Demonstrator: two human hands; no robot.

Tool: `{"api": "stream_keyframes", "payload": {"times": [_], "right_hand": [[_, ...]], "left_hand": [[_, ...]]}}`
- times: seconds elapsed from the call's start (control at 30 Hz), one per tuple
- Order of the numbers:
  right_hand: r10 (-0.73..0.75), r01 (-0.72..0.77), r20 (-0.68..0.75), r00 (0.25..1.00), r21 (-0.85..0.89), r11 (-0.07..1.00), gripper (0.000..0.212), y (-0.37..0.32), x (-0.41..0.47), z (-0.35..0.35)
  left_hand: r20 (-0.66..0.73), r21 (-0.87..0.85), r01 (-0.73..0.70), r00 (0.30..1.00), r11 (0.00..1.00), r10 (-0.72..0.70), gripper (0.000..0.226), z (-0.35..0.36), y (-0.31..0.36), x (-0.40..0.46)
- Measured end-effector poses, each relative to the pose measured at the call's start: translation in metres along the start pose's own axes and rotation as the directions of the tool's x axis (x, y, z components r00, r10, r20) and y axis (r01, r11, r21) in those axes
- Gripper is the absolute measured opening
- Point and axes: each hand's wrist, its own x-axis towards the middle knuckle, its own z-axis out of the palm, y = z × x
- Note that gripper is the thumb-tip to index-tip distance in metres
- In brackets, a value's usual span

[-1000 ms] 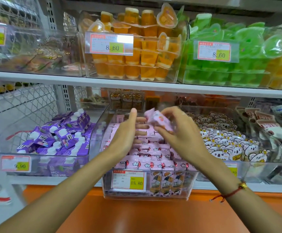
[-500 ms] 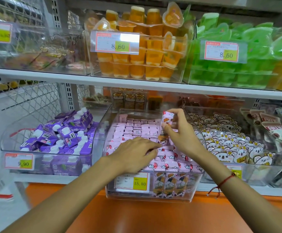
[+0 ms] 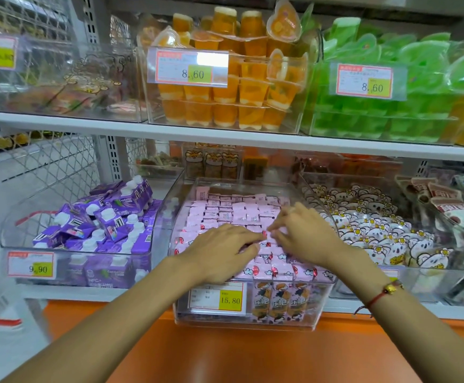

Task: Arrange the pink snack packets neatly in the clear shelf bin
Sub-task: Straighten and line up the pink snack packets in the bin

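The clear shelf bin [image 3: 181,205] stands on the lower shelf, filled with rows of pink snack packets [image 3: 225,210] standing on edge. My left hand [image 3: 219,251] lies flat on the front rows, its straight fingers pressing the packets down. My right hand [image 3: 304,236] is down in the bin beside it, with curled fingertips pinching one pink packet [image 3: 265,234] into the middle rows. The two hands nearly touch at the fingertips. Packets under both hands are hidden.
A bin of purple drink cartons [image 3: 101,225] stands to the left and a bin of white bear-shaped packets [image 3: 374,230] to the right. Orange jelly cups [image 3: 225,89] and green jelly cups [image 3: 377,106] fill the upper shelf. An orange ledge [image 3: 225,352] runs below.
My right hand has come down from above the bin with the packet into the rows. My left hand has slid forward and flattened on the packets.
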Motion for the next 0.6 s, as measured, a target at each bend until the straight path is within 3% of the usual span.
{"api": "stream_keyframes", "payload": {"times": [0.17, 0.33, 0.47, 0.6], "right_hand": [[-0.011, 0.012, 0.064, 0.998, -0.026, 1.0, 0.033, 0.002, -0.005, 0.003], [0.081, -0.065, -0.06, 0.995, 0.23, 0.971, 0.036, -0.011, -0.04, -0.008], [0.015, -0.028, 0.112, 0.994, 0.123, 0.992, 0.052, -0.023, -0.071, -0.003], [0.023, -0.035, 0.121, 0.992, 0.097, 0.995, 0.054, -0.024, -0.073, -0.002]], "left_hand": [[-0.028, -0.087, 0.007, 1.0, 0.996, -0.009, 0.041, 0.0, -0.001, 0.0], [-0.147, -0.391, 0.046, 0.983, 0.919, -0.112, 0.031, -0.006, -0.005, 0.002], [-0.306, -0.349, 0.058, 0.936, 0.935, -0.172, 0.026, -0.016, -0.008, 0.011], [-0.228, -0.326, 0.036, 0.967, 0.945, -0.116, 0.024, -0.025, 0.003, 0.04]]}}
